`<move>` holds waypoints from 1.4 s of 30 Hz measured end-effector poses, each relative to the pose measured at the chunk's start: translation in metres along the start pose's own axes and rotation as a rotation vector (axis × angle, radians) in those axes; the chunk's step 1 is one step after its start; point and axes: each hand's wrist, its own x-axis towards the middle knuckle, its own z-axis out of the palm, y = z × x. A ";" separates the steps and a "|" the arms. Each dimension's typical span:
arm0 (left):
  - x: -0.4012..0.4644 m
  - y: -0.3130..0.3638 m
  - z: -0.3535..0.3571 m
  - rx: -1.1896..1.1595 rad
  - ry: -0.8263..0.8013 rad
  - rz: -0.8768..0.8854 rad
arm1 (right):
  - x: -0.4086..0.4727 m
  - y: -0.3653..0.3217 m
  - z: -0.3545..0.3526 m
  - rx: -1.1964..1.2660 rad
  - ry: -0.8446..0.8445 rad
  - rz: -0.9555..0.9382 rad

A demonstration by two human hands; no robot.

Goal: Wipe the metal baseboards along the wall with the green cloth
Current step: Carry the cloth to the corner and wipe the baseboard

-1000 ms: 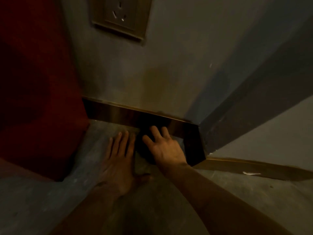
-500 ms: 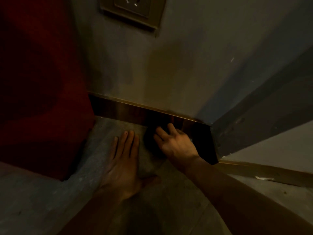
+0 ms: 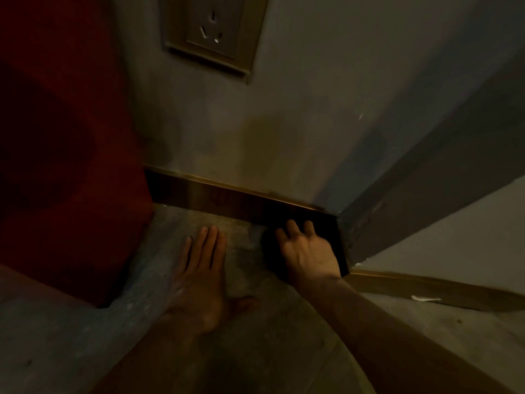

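Baseboard [image 3: 227, 201]: cloth [image 3: 270, 248] under right hand [image 3: 308, 251]

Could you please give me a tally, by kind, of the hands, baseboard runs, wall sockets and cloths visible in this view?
Hands: 2, the left hand flat on the floor and the right hand pressing at the baseboard.
Metal baseboard runs: 2, the near baseboard and the side baseboard past the corner.
Wall sockets: 1, the socket.
Cloths: 1, a dark cloth under the right hand; colour unclear.
Total: 6.

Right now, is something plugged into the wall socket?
No, the wall socket shows bare slots, with no plug or cord in it.
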 end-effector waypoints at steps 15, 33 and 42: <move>-0.005 0.021 -0.032 -0.222 0.023 0.127 | -0.051 -0.016 -0.005 0.615 0.138 0.229; -0.042 0.075 -0.094 -0.057 0.129 0.460 | -0.127 0.026 -0.033 0.866 0.062 0.082; -0.042 0.133 -0.054 -0.060 0.048 0.487 | -0.166 0.060 0.008 0.751 0.028 0.207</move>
